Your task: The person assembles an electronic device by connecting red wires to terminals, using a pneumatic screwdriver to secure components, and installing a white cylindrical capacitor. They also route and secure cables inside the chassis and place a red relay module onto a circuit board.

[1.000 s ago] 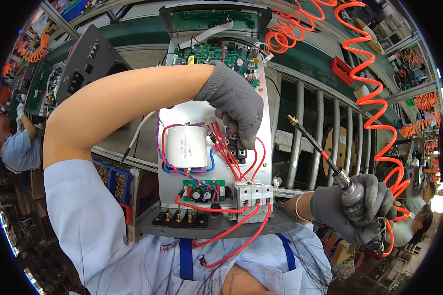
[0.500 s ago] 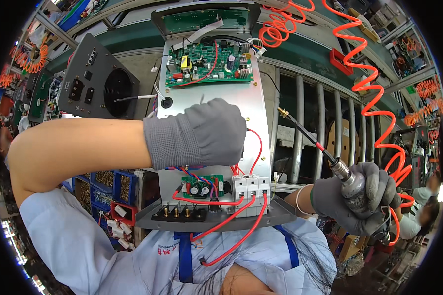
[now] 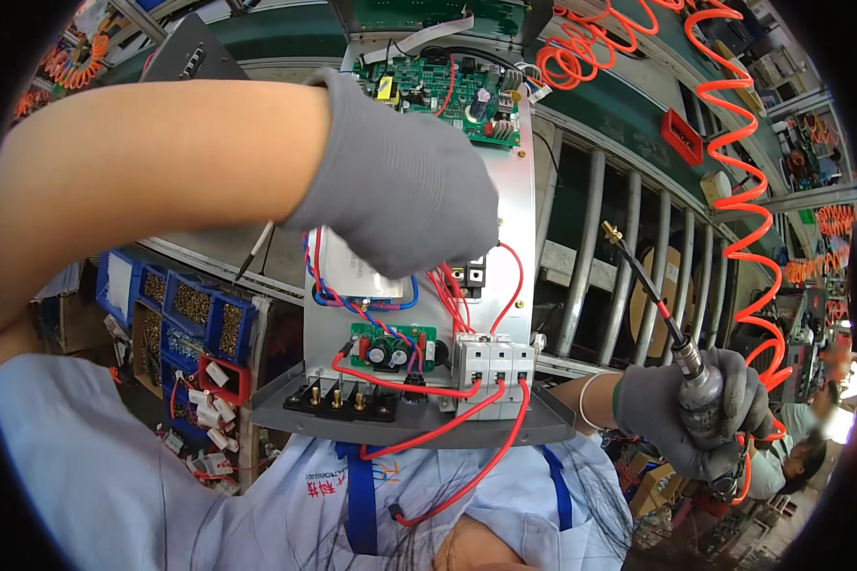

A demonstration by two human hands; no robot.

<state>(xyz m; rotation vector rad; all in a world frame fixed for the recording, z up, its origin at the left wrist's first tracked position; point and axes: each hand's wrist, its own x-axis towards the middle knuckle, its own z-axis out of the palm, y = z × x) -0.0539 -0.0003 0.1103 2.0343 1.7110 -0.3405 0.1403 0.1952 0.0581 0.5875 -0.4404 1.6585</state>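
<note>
My left hand (image 3: 419, 186), in a grey glove, is over the middle of the silver metal chassis (image 3: 516, 181). Its fingers curl downward and whatever they grip is hidden beneath the palm. Red wires (image 3: 454, 295) and a black terminal block (image 3: 474, 274) show just below it. On the right, my gloved right hand (image 3: 724, 409) is closed around an air screwdriver (image 3: 700, 381) pointing up and left. A small brass-coloured screw (image 3: 611, 231) sits at the bit's tip. Nearer me on the chassis are a white-grey circuit breaker (image 3: 492, 366) and a small green circuit board (image 3: 390, 347).
A larger green circuit board (image 3: 500, 105) lies at the chassis's far end. Blue bins (image 3: 197, 303) of screws and a red bin (image 3: 224, 381) stand on the left. An orange coiled hose (image 3: 747, 190) hangs on the right, beside metal rollers (image 3: 586, 257).
My view has shifted, and the chassis appears slightly lower-right relative to before. My left hand has risen a little and its arm now covers the dark fan panel. The right hand still grips the screwdriver.
</note>
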